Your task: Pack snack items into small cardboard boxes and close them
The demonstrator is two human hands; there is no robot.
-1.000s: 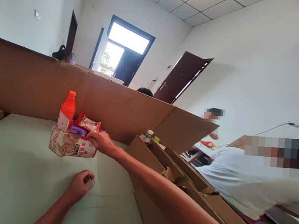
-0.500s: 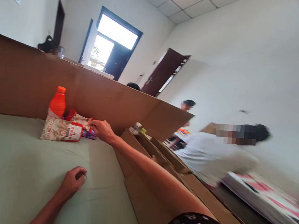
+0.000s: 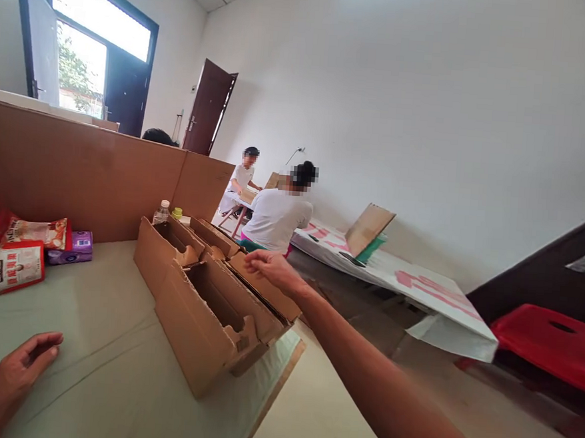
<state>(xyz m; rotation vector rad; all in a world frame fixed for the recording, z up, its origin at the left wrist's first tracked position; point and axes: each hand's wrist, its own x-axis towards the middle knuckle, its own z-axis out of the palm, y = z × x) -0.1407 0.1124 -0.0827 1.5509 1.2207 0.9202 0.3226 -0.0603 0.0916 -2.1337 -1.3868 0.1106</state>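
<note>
My right hand (image 3: 275, 272) is above the far side of the cardboard boxes (image 3: 179, 324), its fingers curled together and pointing left. Whatever they may hold is hidden. At lower left, my left hand (image 3: 19, 370) rests loosely curled over the green table cover, with a gap between thumb and fingers and nothing in it. Beyond it lie a snack bag (image 3: 6, 269) with a red end, a second red and white snack bag (image 3: 36, 231) and a purple packet (image 3: 73, 247).
Open-topped cardboard compartments stand side by side on the table; a clear bottle (image 3: 161, 211) shows behind them. A cardboard wall (image 3: 95, 182) runs along the back. Co-workers sit beyond. To the right are a covered table (image 3: 384, 269) and a red stool (image 3: 554, 341).
My view has swung right, and the orange bottle is out of view. My right hand has left the snack packets for the boxes. My left hand keeps its loose curl.
</note>
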